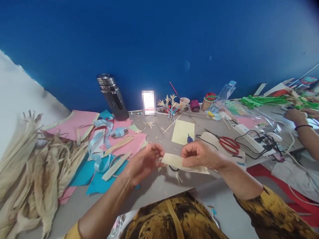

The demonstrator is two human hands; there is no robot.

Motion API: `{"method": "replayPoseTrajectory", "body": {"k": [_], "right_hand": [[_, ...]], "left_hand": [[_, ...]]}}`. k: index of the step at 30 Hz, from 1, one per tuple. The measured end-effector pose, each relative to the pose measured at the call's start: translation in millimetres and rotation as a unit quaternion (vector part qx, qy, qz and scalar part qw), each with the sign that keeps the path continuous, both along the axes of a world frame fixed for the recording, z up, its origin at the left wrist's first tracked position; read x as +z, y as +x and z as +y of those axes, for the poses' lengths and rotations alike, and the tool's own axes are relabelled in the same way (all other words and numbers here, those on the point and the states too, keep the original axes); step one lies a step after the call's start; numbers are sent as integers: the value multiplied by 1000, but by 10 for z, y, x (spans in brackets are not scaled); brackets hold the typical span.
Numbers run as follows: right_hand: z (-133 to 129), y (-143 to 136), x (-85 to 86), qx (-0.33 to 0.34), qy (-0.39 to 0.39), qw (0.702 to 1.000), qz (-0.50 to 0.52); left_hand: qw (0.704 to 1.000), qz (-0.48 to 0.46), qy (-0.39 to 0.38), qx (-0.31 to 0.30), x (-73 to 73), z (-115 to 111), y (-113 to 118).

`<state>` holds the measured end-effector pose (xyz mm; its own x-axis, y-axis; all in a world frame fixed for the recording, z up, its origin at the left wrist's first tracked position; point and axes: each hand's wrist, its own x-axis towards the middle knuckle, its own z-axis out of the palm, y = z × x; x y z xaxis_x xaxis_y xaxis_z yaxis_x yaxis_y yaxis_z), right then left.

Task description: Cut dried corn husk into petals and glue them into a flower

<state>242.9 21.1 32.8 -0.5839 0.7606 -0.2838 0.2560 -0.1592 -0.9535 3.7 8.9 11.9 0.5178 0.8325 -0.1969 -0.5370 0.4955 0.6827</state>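
A pale, cream-coloured strip of husk-like material is stretched level above the near part of the table. My right hand pinches it near its middle between thumb and fingers. At its left end is my left hand, fingers curled around or against the strip's tip; the exact grip is hard to make out. Below the strip, a small pale husk piece and part of a dark ring lie on the table. Red-handled scissors rest to the right of my right hand.
Dried husks are heaped at the left beside blue and pink sheets. Behind stand a dark flask, a husk flower, cups and a bottle. A power strip and another person's hand are at the right.
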Motion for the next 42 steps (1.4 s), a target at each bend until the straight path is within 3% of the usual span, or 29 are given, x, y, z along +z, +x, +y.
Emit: {"method": "replayPoseTrajectory", "body": {"k": [4,8,12,17,19,23,26,29,35,38,42], "right_hand": [[93,-83,-23,3,-13,1000,20],[160,-68,-79,-2,-19,999,33],[148,-40,-138,-49,-41,997,53],[80,-122,-142,-61,-30,996,63],[51,-151,-140,-61,-22,996,63],[16,-227,-156,-107,-17,991,81],[13,-324,-189,-156,-10,982,105],[13,-392,-237,-163,10,980,117],[28,-377,-260,-99,20,982,161],[48,-432,-262,-144,17,975,168],[42,-566,-305,-254,-6,945,208]], "left_hand": [[995,86,22,-34,13,-3,143],[997,63,-17,-39,54,85,124],[999,7,-28,37,51,144,33],[997,77,-26,12,15,73,128],[997,66,-36,18,13,69,146],[992,-14,-88,87,7,104,98],[989,-14,-87,116,-3,82,107],[994,57,-37,85,2,25,175],[991,128,24,9,4,31,204],[991,124,38,-19,-35,54,199],[993,115,33,5,-100,43,228]]}}
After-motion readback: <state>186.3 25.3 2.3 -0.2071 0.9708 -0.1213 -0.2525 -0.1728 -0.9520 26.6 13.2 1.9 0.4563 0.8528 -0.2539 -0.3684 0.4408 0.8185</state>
